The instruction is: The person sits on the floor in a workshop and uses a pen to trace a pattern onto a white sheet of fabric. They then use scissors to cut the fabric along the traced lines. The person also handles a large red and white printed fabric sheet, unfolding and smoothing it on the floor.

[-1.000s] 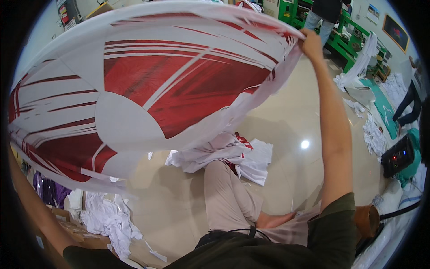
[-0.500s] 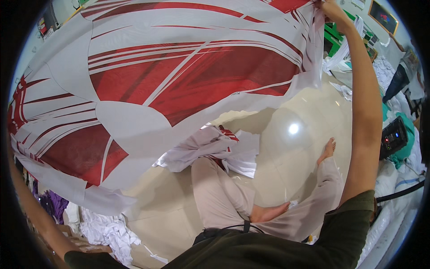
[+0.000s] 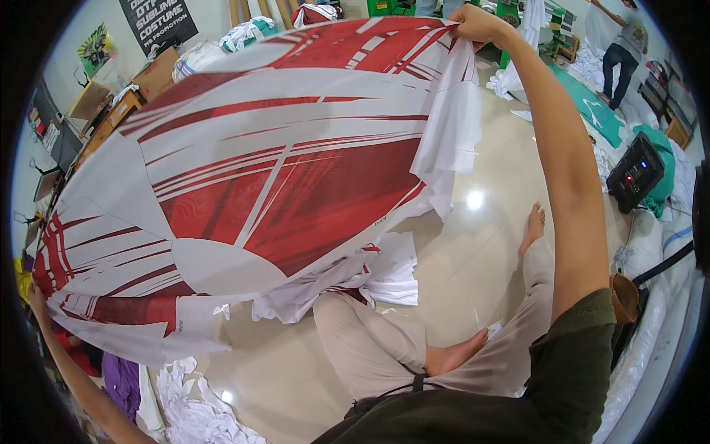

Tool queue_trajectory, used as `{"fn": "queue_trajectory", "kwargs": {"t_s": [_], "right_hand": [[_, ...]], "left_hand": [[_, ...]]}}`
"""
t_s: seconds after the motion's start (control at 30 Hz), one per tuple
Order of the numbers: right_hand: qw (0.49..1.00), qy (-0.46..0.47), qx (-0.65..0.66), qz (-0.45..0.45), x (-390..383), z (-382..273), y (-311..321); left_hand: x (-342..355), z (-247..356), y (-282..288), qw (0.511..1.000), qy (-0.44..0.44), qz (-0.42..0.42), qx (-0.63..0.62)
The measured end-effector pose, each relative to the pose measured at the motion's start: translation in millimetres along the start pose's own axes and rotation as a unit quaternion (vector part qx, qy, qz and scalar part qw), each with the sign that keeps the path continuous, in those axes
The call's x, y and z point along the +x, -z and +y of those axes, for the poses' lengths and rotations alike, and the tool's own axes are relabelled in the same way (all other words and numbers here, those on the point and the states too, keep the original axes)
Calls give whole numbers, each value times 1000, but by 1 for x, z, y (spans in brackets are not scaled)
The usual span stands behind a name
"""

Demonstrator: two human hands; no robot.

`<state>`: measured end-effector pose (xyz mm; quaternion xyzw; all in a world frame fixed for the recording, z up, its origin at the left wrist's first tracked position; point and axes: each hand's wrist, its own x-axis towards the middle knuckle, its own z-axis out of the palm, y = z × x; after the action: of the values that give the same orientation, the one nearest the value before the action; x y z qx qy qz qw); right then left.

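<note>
A wide sheet of white fabric printed with red panels and streaks [image 3: 340,192] is stretched in the air between my hands. My right hand [image 3: 479,27] pinches its far right corner, where the cloth hangs in white folds. At the far left edge of the view, my left hand [image 3: 35,297] is closed on the sheet's left end, small and partly dim there. Below the sheet, a crumpled pile of white and red cloth [image 3: 392,270] lies on the floor against my bent leg, partly covered by the sheet.
White cloth scraps [image 3: 196,407] and a purple cloth [image 3: 120,385] lie at the lower left. A black speaker-like box [image 3: 636,174] stands at right beside wrapped white bundles [image 3: 647,248]. Another person [image 3: 625,52] stands at the far right, near heaps of white cloth.
The sheet has dropped lower and swung, with its far edge now in view. My right hand shifts left relative to the view, which takes in more of the room; my left hand has come into sight.
</note>
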<state>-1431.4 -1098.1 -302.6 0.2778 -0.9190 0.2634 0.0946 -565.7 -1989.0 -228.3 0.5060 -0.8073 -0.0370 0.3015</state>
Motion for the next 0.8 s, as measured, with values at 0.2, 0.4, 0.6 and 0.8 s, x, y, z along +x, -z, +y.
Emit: {"fn": "queue_trajectory", "kwargs": {"t_s": [0.2,0.4,0.6,0.8], "right_hand": [[999,39,34,13,0,38,8],[990,129,9,-61,-40,-4,-191],[761,130,558,-304,-189,-114,-396],[846,103,427,-302,-162,-36,-463]], "left_hand": [[26,25,-17,996,-86,1,21],[-142,228,-321,921,-231,65,-308],[-493,607,-471,724,-314,-116,-603],[-519,519,-442,759,-81,-214,-609]]}}
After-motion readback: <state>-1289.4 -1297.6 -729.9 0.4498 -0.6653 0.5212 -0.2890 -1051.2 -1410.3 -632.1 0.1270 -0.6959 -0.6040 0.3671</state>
